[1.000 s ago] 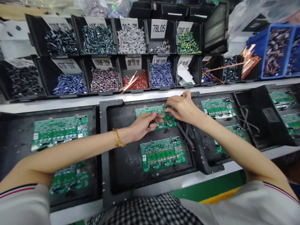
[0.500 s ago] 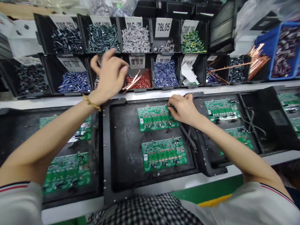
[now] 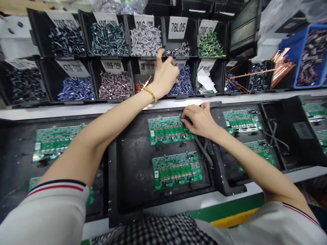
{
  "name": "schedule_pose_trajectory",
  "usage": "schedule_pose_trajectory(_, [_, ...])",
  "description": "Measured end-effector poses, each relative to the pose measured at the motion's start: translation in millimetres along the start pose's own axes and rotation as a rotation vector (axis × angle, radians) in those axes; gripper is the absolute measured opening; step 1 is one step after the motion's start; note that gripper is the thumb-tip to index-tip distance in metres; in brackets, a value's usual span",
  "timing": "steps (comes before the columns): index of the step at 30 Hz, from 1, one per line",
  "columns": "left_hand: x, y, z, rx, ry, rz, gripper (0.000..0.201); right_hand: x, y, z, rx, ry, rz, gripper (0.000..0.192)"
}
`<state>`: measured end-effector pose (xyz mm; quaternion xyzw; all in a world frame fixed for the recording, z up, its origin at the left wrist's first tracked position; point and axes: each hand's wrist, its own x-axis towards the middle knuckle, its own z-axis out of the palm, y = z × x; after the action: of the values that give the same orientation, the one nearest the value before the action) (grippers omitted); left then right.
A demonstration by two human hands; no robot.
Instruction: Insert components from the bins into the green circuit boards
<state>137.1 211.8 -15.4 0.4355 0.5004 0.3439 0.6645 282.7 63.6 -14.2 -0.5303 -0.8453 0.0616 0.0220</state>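
My left hand (image 3: 166, 74) is raised over the lower row of parts bins, between the bin of red parts (image 3: 140, 86) and the bin of blue capacitors (image 3: 184, 80). Its fingers are apart, and nothing shows in them. At the upper right corner of the far green circuit board (image 3: 167, 131), my right hand (image 3: 198, 117) keeps its fingertips pinched together. Whatever is between those fingertips is hidden. A second circuit board (image 3: 176, 170) lies nearer me in the same black tray (image 3: 133, 163).
Above the trays stand two rows of labelled black bins, including grey resistors (image 3: 146, 40) and green capacitors (image 3: 212, 44). Trays with more boards (image 3: 242, 120) lie on both sides. Copper strips (image 3: 282, 66) and a blue crate (image 3: 297, 64) are at the right.
My left hand has moved right, from over the 100UF/25V bin to between the red and blue parts. My right hand stays at the board's corner. The view has shifted slightly.
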Motion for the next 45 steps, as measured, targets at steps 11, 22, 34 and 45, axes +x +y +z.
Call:
schedule_pose_trajectory(11, [6.9,7.2,8.2,0.502,-0.079,0.431,0.009,1.2,-4.6,-0.4,-0.056,0.011,-0.021,0.017])
schedule_pose_trajectory(22, [-56.1,-0.5,11.4,-0.362,-0.06,-0.057,0.007,1.4,-3.4,0.3,0.018,0.037,-0.026,0.014])
schedule_pose_trajectory(34, [-137.6,-23.0,27.3,-0.503,-0.009,-0.277,0.008,-13.0,-36.9,-31.4,0.051,0.375,0.094,0.026])
schedule_pose_trajectory(45, [-161.4,-45.6,-1.0,-0.223,-0.182,-0.426,0.027,-5.3,22.5,-7.7,0.211,0.029,0.038,0.016])
